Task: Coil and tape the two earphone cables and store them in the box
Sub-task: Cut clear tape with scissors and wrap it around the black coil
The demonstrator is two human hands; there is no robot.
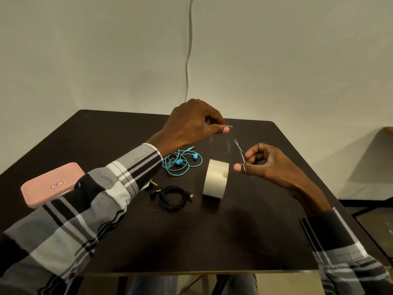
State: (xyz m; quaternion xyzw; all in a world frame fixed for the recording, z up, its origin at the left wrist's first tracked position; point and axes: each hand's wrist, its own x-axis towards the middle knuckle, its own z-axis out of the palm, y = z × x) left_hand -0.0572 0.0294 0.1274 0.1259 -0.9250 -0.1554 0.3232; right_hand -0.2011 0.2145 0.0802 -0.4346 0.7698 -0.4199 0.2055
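Observation:
On the dark table [244, 231] lie a loose blue earphone cable [182, 161] and, nearer me, a coiled black earphone cable [173, 197]. A roll of clear tape [215, 180] stands on its edge to their right. My left hand [195, 124] is raised above the blue cable and pinches the end of a clear tape strip [221, 141] that runs down to the roll. My right hand [263, 161] grips small scissors [240, 152], their blades slightly apart beside the strip. A pink closed box [49, 185] sits at the left, partly behind my left sleeve.
A grey cable [189, 50] hangs down the wall behind the table. A wooden piece of furniture [388, 129] shows at the right edge. The table's right edge drops off to the floor [374, 222]. My knees show under the near edge.

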